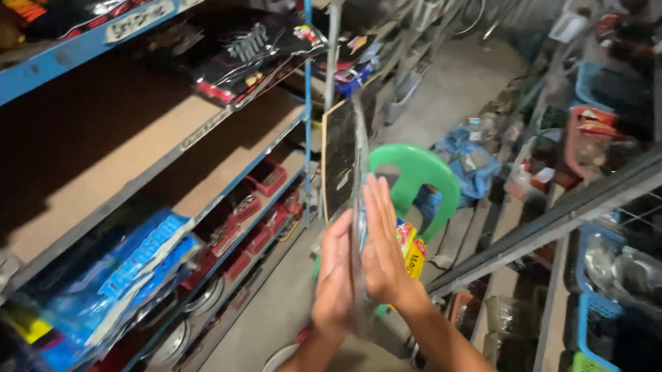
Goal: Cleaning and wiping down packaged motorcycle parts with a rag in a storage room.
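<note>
While both forearms rise upright, left hand (335,274) and right hand (381,244) press flat against a clear-wrapped dark panel (342,158)

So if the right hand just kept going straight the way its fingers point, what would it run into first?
Probably the green plastic chair. The right hand lies flat against a thin, clear-wrapped flat pack, fingers pointing up and away along the aisle, and the chair's back stands just beyond the fingertips. Depth is hard to judge here.
</note>
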